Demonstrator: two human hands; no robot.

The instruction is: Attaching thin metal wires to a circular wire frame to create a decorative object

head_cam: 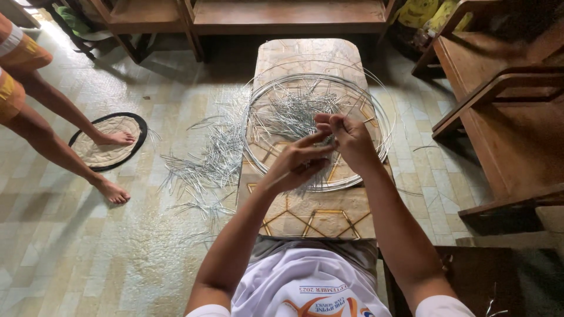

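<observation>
Hands working above a narrow patterned surface [311,220], left hand [296,164] and right hand [346,138] each closing its grip, pinching thin silvery wire pieces [282,111], coiled wire hoop [376,111] lying beneath, more cut wires [205,164] scattering over the tiled floor [88,246], bystander's bare feet [114,138] standing by a round mat [100,152].

Both bare forearms reach forward toward twelve o'clock, converging. The left hand [298,159] is half-curled, index finger extended toward one o'clock. The right hand [348,136], just beyond it, has its fingertips pinched together, touching the left's fingers.

No packages, no labels – no screens (none)
</observation>
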